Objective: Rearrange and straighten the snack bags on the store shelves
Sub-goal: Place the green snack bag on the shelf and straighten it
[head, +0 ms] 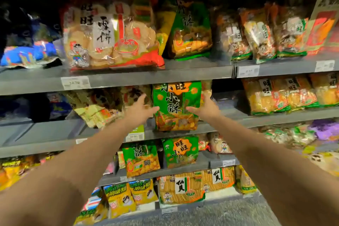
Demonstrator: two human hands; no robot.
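Snack bags fill a run of grey store shelves (183, 71), tier upon tier. Largest is the clear rice cracker bag (111, 33) with a red base on the top tier, leaning slightly forward over the shelf edge. Beside it on the right stands a green bag (190, 27), then a row of smaller orange and green packs (260, 36).

On the second tier, a green snack bag (177, 105) stands upright at the front edge, with yellow packs (280, 95) well to its right and tilted pale packs (95, 108) to its left.

Both bare arms reach in. The left hand (140, 109) is spread, thumb touching the green bag's left edge. The right hand (204, 105) cups the bag's right side, thumb across the front, fingers behind it. The bag sits clasped between the two hands.

White price tags (75, 82) line the shelf edges.
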